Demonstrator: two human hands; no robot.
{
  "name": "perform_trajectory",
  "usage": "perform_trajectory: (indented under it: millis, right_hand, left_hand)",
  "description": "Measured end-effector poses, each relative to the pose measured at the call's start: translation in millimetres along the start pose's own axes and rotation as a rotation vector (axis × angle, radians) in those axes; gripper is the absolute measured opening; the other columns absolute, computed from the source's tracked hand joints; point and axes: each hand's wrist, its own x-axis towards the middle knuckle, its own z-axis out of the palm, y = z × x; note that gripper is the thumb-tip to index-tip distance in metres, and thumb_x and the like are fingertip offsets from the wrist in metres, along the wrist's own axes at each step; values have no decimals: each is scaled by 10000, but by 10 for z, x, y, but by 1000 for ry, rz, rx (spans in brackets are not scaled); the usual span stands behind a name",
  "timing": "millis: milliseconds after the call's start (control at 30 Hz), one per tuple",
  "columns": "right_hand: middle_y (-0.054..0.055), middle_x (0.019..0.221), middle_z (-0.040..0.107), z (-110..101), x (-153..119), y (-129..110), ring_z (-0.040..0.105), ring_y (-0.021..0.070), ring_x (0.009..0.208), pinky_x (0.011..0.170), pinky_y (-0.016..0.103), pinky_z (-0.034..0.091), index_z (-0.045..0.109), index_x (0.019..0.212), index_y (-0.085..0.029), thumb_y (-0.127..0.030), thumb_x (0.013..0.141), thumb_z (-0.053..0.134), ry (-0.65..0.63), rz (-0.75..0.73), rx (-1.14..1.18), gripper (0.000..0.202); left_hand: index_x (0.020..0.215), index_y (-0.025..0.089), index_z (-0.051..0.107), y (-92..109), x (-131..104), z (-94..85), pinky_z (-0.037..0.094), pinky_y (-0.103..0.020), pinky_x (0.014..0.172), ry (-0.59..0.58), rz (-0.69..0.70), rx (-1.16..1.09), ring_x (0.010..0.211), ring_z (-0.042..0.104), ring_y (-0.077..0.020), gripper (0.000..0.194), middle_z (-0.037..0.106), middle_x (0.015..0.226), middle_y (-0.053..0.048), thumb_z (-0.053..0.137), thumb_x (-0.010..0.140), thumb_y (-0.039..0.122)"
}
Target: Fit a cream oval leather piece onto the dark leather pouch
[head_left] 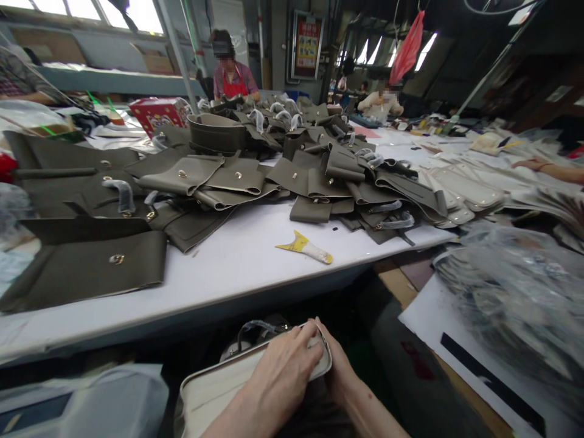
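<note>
Below the table edge, both hands — left hand (285, 368), right hand (340, 371) — clasp a cream bag panel (219, 389).

Both bare forearms reach in from the near edge, low and right of centre, the left hand (286, 364) lying palm-down with fingers curled over toward the right, the right hand (336, 367) pressed just beside it, thumb side up, fingers hidden behind the left.

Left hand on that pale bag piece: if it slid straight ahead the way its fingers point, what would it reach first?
Probably the white table's front edge. The left hand lies on the cream bag panel, fingers pointing up and right towards the table, though depth is unclear.
</note>
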Motion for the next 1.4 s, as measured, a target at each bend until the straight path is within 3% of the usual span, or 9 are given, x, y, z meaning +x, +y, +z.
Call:
perform_trajectory:
  millis: [100, 200, 367, 500, 733, 867, 1033, 1233, 1400]
  right_hand:
    - [73, 830, 717, -8, -131, -83, 656, 218, 787, 684, 299, 485, 709, 933, -143, -614, 805, 669, 61, -60, -150, 490]
    - [92, 892, 728, -30, -212, -131, 653, 237, 867, 761, 318, 477, 716, 1003, -130, -573, 822, 680, 58, -124, -230, 480]
    - [96, 885, 721, -24, -305, -149, 642, 248, 911, 811, 337, 466, 706, 1043, -112, -498, 854, 683, -53, -56, -50, 431]
    - [79, 929, 712, -12, -364, -180, 624, 223, 903, 806, 317, 446, 687, 1108, -136, -455, 877, 676, -129, -83, -86, 394]
    - [49, 883, 699, -7, -366, -339, 566, 178, 800, 741, 283, 395, 719, 1041, -149, -512, 879, 649, -121, -94, -460, 405]
    - [37, 808, 692, 93, -414, -395, 568, 175, 763, 745, 283, 398, 728, 944, -147, -507, 810, 726, -141, -20, -389, 384]
    - [37, 804, 692, 168, -410, -369, 588, 185, 799, 790, 293, 412, 720, 1016, -154, -506, 805, 727, -137, 71, -361, 410]
    - [45, 924, 711, 27, -273, -212, 591, 215, 834, 730, 310, 414, 659, 1249, -199, -686, 825, 579, 6, -278, -750, 651]
    - [30, 1165, 693, -177, -163, -104, 591, 305, 1102, 930, 396, 428, 557, 1377, -298, -732, 839, 501, 46, -407, -886, 694]
  left_hand:
    - [941, 201, 597, -31, 95, -47, 513, -384, 757, 68, 8, -16, 877, 580, -223, 163, 591, 1049, -51, 442, 913, 160]
    - [1034, 192, 595, -121, 212, -90, 489, -394, 845, 163, -30, -124, 980, 567, -237, 212, 599, 1081, -61, 464, 875, 143]
    - [949, 197, 707, -386, 387, -77, 508, -343, 835, 41, -56, -281, 916, 641, -231, 255, 687, 979, -64, 489, 823, 157]
    - [944, 226, 745, -535, 459, -53, 506, -285, 852, -4, -9, -358, 901, 669, -199, 268, 730, 970, -35, 522, 803, 182]
    - [898, 211, 763, -561, 471, -77, 509, -312, 823, -11, 17, -411, 889, 678, -224, 282, 752, 937, -59, 512, 772, 187]
    - [872, 217, 769, -584, 471, -68, 501, -307, 823, -13, 11, -441, 885, 681, -220, 289, 760, 933, -53, 517, 738, 169]
    - [837, 232, 767, -656, 504, -36, 495, -292, 772, -33, -19, -499, 859, 687, -214, 288, 766, 895, -36, 523, 696, 170]
    - [775, 219, 738, -646, 546, -4, 468, -293, 706, -24, -23, -509, 797, 681, -211, 277, 747, 820, -27, 497, 648, 166]
    - [761, 200, 711, -684, 657, 153, 462, -256, 714, -77, -57, -628, 812, 674, -190, 275, 737, 784, 8, 475, 632, 140]
